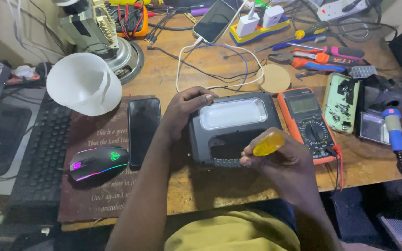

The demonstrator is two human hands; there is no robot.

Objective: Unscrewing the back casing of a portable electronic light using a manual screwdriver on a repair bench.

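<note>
Right hand (280,162), screwdriver (268,144) within fingers (252,160)

The black rectangular plastic lamp housing (232,135) under the left hand (184,111) looks matt, while its clear oblong lens (232,113) is glossy and smooth. The right hand (282,160) grips a translucent yellow plastic screwdriver handle (269,143) with a shiny finish. At three o'clock from the housing lies an orange rubbery-cased multimeter (309,123) with a dull face. At nine o'clock lies a black glass-fronted phone (144,124), glossy, on a brown matt mat (98,195). At ten o'clock sits a white frosted plastic dome (82,83). The bare wooden tabletop (210,186) looks worn and rough.
</note>
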